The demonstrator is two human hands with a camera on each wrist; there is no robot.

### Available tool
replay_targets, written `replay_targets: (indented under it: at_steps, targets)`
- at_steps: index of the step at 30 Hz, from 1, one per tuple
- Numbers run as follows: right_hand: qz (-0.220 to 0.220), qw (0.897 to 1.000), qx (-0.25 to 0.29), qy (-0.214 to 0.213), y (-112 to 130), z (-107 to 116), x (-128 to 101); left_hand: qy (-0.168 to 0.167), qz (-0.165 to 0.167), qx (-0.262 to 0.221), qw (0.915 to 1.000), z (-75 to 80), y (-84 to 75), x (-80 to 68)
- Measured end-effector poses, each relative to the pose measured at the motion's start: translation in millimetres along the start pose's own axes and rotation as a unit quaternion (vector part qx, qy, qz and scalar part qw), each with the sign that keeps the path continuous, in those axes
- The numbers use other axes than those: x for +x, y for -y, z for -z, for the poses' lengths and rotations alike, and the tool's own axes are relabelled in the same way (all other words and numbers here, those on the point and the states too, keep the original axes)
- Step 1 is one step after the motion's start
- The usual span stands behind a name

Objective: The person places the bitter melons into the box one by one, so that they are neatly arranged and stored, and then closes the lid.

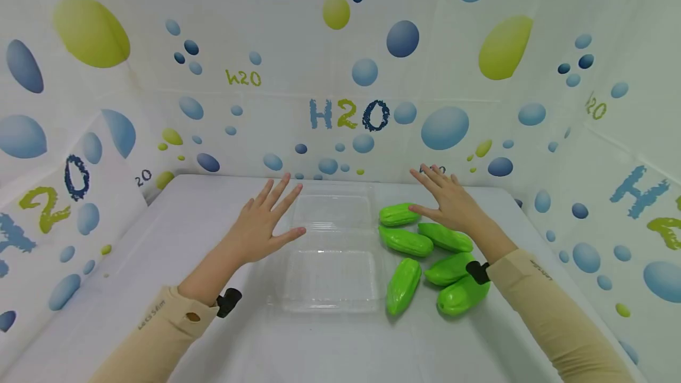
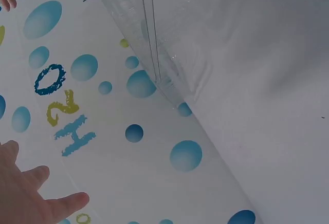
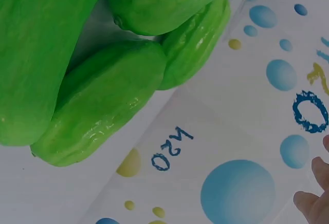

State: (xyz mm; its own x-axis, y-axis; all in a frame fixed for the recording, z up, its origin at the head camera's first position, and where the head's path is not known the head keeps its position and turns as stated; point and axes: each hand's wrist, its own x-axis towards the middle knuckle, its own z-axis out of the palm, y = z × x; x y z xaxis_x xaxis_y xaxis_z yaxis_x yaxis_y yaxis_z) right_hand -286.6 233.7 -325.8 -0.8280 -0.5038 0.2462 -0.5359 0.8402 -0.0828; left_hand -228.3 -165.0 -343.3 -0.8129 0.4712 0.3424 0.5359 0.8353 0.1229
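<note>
Both hands are raised with fingers spread, holding nothing. My left hand (image 1: 266, 223) is over the left side of a clear plastic container (image 1: 331, 306), overlapping its edge in the head view. My right hand (image 1: 452, 205) hovers by the back of a group of bright green, ridged, papaya-shaped fruits (image 1: 403, 286). Several of these lie loosely together to the right of the container, and the right wrist view shows them up close, green fruit (image 3: 108, 100) among them. In the left wrist view, fingers (image 2: 36, 178) show at the lower left, apart from the container (image 2: 169, 70).
A white table (image 1: 340, 347) carries everything. Behind it and on both sides stand white walls (image 1: 287, 46) printed with blue and yellow-green bubbles and H2O lettering. A dark strap mount (image 1: 229, 302) sits on the left wrist, another (image 1: 477, 272) on the right.
</note>
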Motion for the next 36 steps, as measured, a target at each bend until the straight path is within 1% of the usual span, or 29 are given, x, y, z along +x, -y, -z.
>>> replay_targets:
  at_steps: [8,14,18,25,31,36]
  targets:
    - [-0.005,1.0,0.016,-0.003,-1,-4,4,0.016,0.012,-0.04,0.999,-6.4,-5.9,-9.1]
    - [-0.014,0.999,0.038,0.004,-3,-7,7,0.021,0.028,-0.085,0.9957,-14.0,-5.9,-17.1]
    - [-0.026,0.998,0.059,0.013,-4,-8,8,0.022,0.029,-0.112,0.993,-17.9,-6.0,-21.9]
    - [-0.035,0.996,0.074,0.028,-4,-13,11,0.02,0.038,-0.169,0.9848,-25.2,-6.1,-30.2]
    - [-0.043,0.995,0.085,0.034,-2,-15,13,0.032,0.051,-0.221,0.9734,-32.4,-6.9,-38.0]
    - [-0.048,0.994,0.087,0.034,-1,-17,14,0.03,0.056,-0.242,0.9681,-36.9,-7.3,-43.7]
